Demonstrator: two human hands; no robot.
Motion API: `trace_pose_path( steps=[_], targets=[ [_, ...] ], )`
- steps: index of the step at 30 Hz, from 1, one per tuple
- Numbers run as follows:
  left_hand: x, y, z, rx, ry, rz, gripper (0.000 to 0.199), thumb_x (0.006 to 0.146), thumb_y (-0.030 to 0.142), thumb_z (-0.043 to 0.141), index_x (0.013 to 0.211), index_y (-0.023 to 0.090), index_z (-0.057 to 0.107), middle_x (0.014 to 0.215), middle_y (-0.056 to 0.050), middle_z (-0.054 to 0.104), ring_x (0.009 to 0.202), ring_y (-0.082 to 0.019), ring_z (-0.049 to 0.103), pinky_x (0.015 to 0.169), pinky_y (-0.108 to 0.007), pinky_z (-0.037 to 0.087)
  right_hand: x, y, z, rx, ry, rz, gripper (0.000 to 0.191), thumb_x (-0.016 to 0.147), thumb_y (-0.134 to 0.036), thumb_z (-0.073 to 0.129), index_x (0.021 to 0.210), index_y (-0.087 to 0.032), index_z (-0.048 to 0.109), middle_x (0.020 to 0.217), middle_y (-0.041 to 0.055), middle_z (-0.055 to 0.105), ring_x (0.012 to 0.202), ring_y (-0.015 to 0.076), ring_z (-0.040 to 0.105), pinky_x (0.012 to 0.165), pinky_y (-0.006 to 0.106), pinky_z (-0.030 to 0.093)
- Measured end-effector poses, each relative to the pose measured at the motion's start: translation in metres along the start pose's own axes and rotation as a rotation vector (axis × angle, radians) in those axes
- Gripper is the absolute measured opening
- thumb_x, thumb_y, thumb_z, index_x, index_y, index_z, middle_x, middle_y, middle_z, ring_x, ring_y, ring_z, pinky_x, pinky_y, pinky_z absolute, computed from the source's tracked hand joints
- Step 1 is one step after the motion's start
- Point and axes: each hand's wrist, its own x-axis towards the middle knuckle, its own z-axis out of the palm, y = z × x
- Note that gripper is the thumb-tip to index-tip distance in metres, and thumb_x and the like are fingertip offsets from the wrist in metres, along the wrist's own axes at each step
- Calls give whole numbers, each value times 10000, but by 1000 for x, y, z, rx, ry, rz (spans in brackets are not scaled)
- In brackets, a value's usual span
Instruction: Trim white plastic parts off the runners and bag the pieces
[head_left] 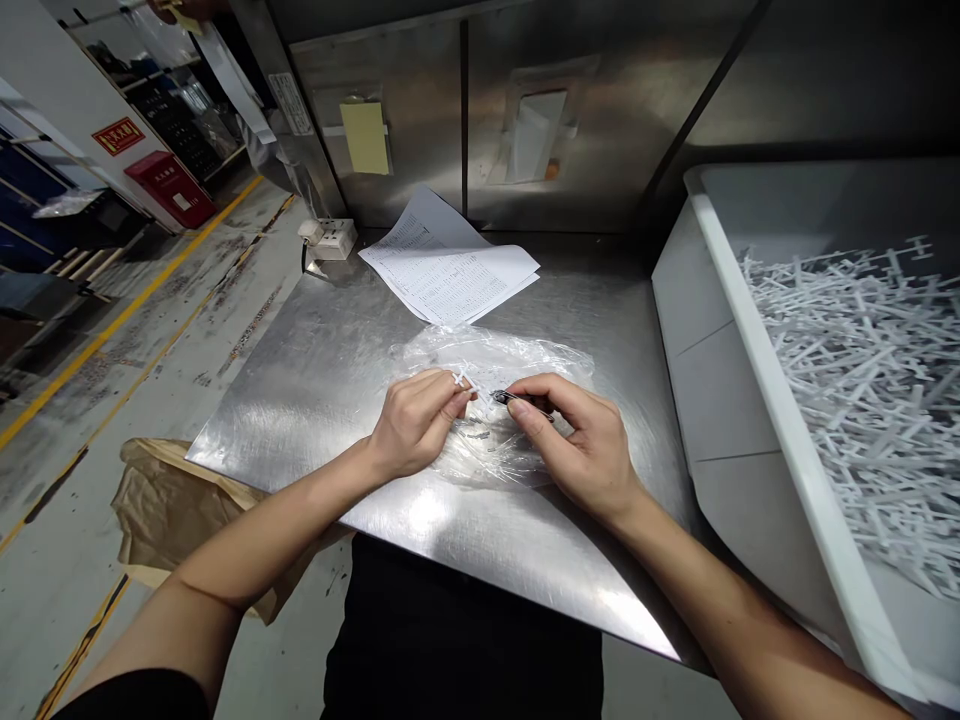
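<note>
The left hand [416,422] pinches a white branched plastic piece [471,383] — apparently to steady it for the small dark metal tool [501,397] the right hand [581,435] grips — above a clear crinkled plastic bag [517,352], probably spread to contain the work.

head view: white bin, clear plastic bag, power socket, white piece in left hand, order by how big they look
1. White bin
2. Clear plastic bag, partly covered
3. Power socket
4. White piece in left hand
</note>
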Motion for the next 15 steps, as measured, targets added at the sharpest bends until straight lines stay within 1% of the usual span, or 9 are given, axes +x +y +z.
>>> trace_pose_path(
  steps=[10,15],
  targets=[
    [0,-2,0,11,-9,31,290,1131,219,478,857,188,569,772,-24,633,729,-147,594,725,-301,471,-1,0,1,-40,5,-66,60,1048,-258,663,1043,-240,720,922,24,755,778,192,682,716,345,520],
    [0,-1,0,-6,-34,20,304,1134,233,475,848,190,565,773,-27,637,733,-149,591,728,-304,471,-1,-1,2,-66,5,-72,66,1046,-263,654,1041,-248,718,924,34,764,773,203,691,711,361,533]
  ],
)
